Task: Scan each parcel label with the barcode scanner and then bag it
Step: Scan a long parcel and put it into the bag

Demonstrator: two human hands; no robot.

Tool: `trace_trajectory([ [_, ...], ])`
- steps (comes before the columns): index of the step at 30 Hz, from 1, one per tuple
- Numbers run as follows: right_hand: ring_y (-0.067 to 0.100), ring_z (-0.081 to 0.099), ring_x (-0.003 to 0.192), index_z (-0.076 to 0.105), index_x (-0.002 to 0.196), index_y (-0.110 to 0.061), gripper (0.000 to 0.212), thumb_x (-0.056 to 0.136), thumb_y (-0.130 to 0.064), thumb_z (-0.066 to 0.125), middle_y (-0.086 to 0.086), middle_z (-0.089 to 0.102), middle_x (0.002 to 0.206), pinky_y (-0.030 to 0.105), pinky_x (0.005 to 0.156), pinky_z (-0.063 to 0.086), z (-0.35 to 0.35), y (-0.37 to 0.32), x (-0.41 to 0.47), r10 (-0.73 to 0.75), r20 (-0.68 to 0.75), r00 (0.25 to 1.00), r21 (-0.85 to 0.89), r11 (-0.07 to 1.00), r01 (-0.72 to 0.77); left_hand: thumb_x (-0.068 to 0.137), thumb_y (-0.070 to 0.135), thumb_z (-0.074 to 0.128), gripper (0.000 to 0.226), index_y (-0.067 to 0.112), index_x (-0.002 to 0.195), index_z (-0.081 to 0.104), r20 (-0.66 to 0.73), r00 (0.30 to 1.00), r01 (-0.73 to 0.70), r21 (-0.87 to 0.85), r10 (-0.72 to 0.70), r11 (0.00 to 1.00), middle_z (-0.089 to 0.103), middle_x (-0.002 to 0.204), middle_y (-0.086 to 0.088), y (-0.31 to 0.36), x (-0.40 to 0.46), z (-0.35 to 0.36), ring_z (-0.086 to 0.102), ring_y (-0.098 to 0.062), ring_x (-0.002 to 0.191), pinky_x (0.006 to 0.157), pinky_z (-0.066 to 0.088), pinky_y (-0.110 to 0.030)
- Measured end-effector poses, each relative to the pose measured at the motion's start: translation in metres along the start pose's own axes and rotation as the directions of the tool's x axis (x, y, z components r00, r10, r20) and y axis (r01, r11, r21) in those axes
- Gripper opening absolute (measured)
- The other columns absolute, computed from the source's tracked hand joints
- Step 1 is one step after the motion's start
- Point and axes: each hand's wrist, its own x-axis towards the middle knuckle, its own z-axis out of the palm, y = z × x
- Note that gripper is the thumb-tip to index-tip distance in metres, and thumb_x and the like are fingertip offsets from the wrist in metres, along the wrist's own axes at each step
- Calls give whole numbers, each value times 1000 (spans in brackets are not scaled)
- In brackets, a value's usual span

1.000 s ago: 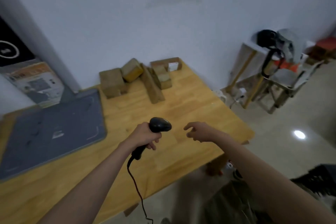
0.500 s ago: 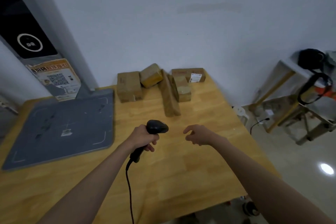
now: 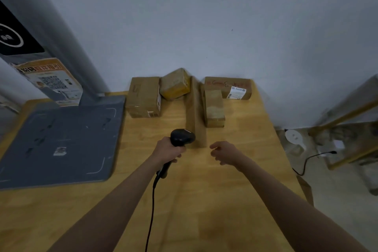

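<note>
Black barcode scanner (image 3: 182,137) is gripped by the handle in the left hand (image 3: 167,152), head aimed forward over the wooden table (image 3: 204,200); its cable (image 3: 151,210) is trailed toward the near edge. Right hand (image 3: 224,152) is held above the table, fingers loosely curled, nothing grasped. Just beyond, a long narrow parcel (image 3: 195,112) is laid lengthwise. Four more parcels (image 3: 144,97) are grouped against the wall, one with a white label (image 3: 236,92). Grey mat (image 3: 59,143) is seen left.

The table (image 3: 235,190) is light wood, smooth with a soft shine. The boxes (image 3: 144,98) at the far edge are brown cardboard, dull, some with shiny tape. The scanner (image 3: 182,137) is black plastic, a bit glossy. The gray mat (image 3: 61,139) on the left looks matt and scuffed.
</note>
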Motion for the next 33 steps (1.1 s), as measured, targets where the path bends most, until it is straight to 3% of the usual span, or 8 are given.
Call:
trace_trajectory([
  [4,30,52,128,39,151,-10,55,99,-16,54,11,48,149,43,104,48,7,-5,51,2,40,999,44,999,-3,76,21,76,16,8,82,68,-31,997,65,-2,-65,998,64,74,-7,2,43,18,59,-20,70,63,50,-36],
  [8,29,45,136,33,153,-12,57,100,-13,53,10,45,151,36,106,40,17,-7,91,-65,32,997,112,992,61,80,26,77,19,11,88,68,2,993,115,-53,-115,992,59,75,-3,-3,84,40,56,-19,73,61,41,-28],
  [14,30,55,123,51,138,-11,41,97,-7,48,10,60,133,37,99,46,36,6,104,-99,37,994,161,983,92,81,27,76,26,9,100,70,6,987,162,-100,-162,982,65,87,-6,-19,99,63,58,-20,79,62,43,-28],
  [18,26,54,121,56,135,-8,46,92,5,45,10,60,130,22,85,38,45,13,80,-137,1,991,189,973,134,79,28,79,26,11,97,71,36,986,166,-91,-163,982,62,79,-2,-31,80,58,57,-18,76,61,41,-27],
  [21,25,53,124,53,140,-12,53,91,6,44,8,58,132,25,90,40,61,24,56,-147,0,989,183,972,145,78,24,79,20,13,92,71,78,985,158,-64,-153,985,62,77,-1,-43,53,52,57,-16,75,62,41,-26],
  [26,26,58,118,55,140,-19,44,97,-13,51,8,58,129,35,100,48,112,50,11,-106,-12,994,183,977,106,81,23,76,15,13,91,72,113,977,186,-16,-183,982,63,77,-2,-82,-2,46,58,-17,75,67,43,-28],
  [29,25,61,110,64,130,-19,33,100,-25,54,10,60,117,33,93,50,144,61,-21,-68,-47,997,206,976,76,80,22,77,13,14,88,72,156,970,188,14,-188,982,66,77,-3,-110,-36,46,61,-18,76,66,45,-28],
  [33,15,55,105,68,119,-16,29,104,-31,47,0,56,111,25,81,40,181,72,-64,-35,-95,995,259,964,58,80,19,76,18,18,98,74,201,958,204,20,-204,979,73,96,-6,-141,-78,49,66,-18,89,71,50,-28],
])
